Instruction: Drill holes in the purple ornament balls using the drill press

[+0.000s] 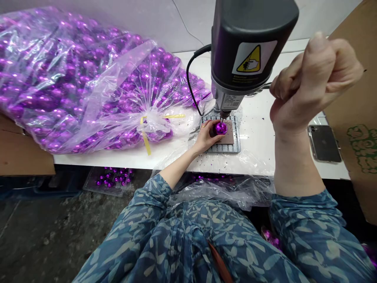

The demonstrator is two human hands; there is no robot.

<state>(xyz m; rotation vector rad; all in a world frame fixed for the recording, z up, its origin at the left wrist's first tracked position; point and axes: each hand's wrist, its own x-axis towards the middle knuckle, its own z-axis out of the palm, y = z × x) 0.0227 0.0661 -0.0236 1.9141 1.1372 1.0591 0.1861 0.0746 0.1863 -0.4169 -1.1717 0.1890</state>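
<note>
A shiny purple ball [220,128] rests on a brown square board [228,138] over the grey slotted base [236,147] of a black bench drill press [235,47]. Thumb and fingers of my left hand [205,136] are closed around the ball's left side. Right above the ball is the drill's chuck [225,114], its bit at or very near the ball's top; contact is hard to make out. Raised at the drill's right side, my right hand [315,78] is wrapped round the feed lever [266,86], most of which the fingers hide.
A big clear bag [88,78] full of purple balls lies at the left, tied with yellow tape [146,142]. A phone [324,143] lies on the white table [259,137] beside a cardboard box [359,118]. Below, a clear tray [110,182] holds more balls. Dark shavings surround the base.
</note>
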